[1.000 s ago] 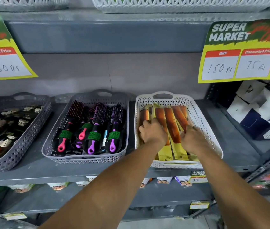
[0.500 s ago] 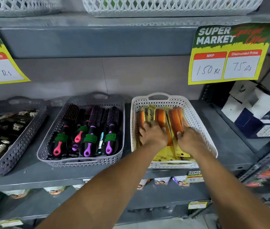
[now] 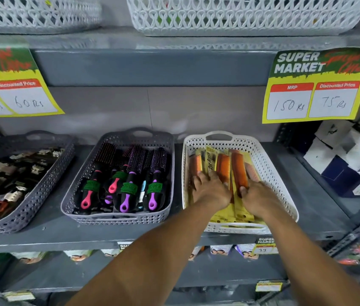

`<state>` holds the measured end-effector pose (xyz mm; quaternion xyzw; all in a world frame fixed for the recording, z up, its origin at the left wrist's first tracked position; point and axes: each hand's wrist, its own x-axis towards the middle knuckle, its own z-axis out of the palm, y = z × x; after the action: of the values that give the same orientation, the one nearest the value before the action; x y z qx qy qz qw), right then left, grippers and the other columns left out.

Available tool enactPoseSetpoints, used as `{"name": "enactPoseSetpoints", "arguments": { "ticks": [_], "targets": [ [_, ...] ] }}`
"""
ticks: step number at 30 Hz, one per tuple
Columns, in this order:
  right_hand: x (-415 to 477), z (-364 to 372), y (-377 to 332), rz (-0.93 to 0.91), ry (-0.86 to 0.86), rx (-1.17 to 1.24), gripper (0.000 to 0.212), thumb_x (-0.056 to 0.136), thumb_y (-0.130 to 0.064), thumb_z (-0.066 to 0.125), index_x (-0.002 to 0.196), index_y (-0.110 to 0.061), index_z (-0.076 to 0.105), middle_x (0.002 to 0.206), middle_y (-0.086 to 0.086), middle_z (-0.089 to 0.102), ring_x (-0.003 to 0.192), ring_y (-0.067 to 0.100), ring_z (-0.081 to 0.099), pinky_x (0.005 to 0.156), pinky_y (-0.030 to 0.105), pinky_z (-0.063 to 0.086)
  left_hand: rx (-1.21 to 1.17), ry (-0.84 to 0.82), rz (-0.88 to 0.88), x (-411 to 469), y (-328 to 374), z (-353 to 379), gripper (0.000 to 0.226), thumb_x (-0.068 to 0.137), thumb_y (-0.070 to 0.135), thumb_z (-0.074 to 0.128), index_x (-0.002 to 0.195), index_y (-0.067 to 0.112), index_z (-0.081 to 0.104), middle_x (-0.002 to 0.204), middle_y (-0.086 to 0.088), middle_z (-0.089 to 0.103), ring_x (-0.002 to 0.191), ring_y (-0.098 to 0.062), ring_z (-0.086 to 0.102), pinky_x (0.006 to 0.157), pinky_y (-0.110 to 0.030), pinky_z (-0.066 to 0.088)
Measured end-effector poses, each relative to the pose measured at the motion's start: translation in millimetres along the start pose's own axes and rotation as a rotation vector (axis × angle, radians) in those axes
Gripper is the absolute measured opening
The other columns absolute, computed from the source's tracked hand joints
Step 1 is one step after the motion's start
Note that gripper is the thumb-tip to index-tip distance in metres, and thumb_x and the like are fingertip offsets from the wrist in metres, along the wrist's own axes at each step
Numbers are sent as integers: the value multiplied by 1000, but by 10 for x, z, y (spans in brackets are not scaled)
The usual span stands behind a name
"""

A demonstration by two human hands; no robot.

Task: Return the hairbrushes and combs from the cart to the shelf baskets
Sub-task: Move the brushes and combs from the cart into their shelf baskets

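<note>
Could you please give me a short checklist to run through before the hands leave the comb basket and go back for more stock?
1. Orange combs in yellow card packs lie inside the white lattice plastic basket: ok.
2. Packs lined up neatly: not ok; they overlap at differing angles.
3. Left hand free of stock: cannot tell; it lies flat on the packs.
4. Right hand free of stock: cannot tell; its fingers touch a comb's near end.
5. Round hairbrushes with black handles sit inside the grey perforated plastic basket: ok.
6. Both baskets fully on the grey metal shelf: ok.
</note>
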<state>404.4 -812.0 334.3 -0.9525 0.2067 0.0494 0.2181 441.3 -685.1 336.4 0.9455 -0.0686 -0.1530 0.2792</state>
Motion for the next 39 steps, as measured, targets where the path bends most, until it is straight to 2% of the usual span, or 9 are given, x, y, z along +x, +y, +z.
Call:
{"name": "enactPoseSetpoints", "arguments": {
  "ticks": [4,7,9,12,16,26,30,36,39],
  "targets": [
    [-82,-54,-34,15,24,23,53,93,-33,38,144,-31,24,144,14,45,125,35,47,102,51,42,15,15,61,2,-32,-28,67,96,43,30,150,15,4,161,-11,-1,145,-38,-1,115,-52,14],
    [-166,-81,-42,-54,122,59,60,94,-34,38,148,-35,12,153,11,31,139,32,30,111,50,31,17,42,73,-10,-67,-33,65,95,43,27,150,15,9,161,-13,3,145,-39,4,115,-52,16],
    [-219,-81,-47,-181,174,46,56,93,-36,39,147,-28,26,159,-1,22,143,25,24,113,50,30,47,47,64,-17,-71,-16,64,95,44,25,150,17,7,161,-14,1,145,-38,2,115,-51,12],
    [-275,-23,-54,-272,49,-41,43,90,-38,43,130,-25,53,155,-2,30,143,25,23,110,53,32,74,0,53,29,-63,4,59,96,44,24,149,31,1,161,-12,-7,145,-37,-5,115,-52,10],
    [-262,-42,-37,-185,-83,-58,44,88,-40,50,130,-26,52,149,1,39,135,30,37,106,50,38,53,27,28,114,-48,36,51,98,43,24,146,43,8,160,-14,-13,144,-39,-10,114,-54,13],
    [-219,-67,1,-229,-69,-96,49,89,-32,42,138,-28,44,161,-7,2,148,21,0,114,54,25,80,157,-66,85,95,153,61,95,34,27,150,20,5,158,-23,-8,143,-43,-11,114,-55,0],
    [-278,-64,-28,-137,7,-39,38,89,-23,43,124,-13,55,145,14,39,135,32,33,110,49,34,54,196,-84,80,148,183,66,92,30,35,150,18,5,159,-20,-6,143,-44,-12,114,-57,-1],
    [-274,-126,9,-47,10,-142,35,89,-27,40,115,-15,58,136,9,49,132,33,35,108,49,34,368,161,365,219,0,49,65,90,25,43,149,28,14,162,-4,0,145,-37,-10,111,-64,1],
    [-287,-175,24,-28,12,-104,34,89,-22,42,118,-11,54,135,12,52,124,33,48,102,47,41,353,96,338,266,-104,3,56,96,31,29,149,22,13,162,-4,4,147,-33,-3,113,-60,4]
  ]
}}
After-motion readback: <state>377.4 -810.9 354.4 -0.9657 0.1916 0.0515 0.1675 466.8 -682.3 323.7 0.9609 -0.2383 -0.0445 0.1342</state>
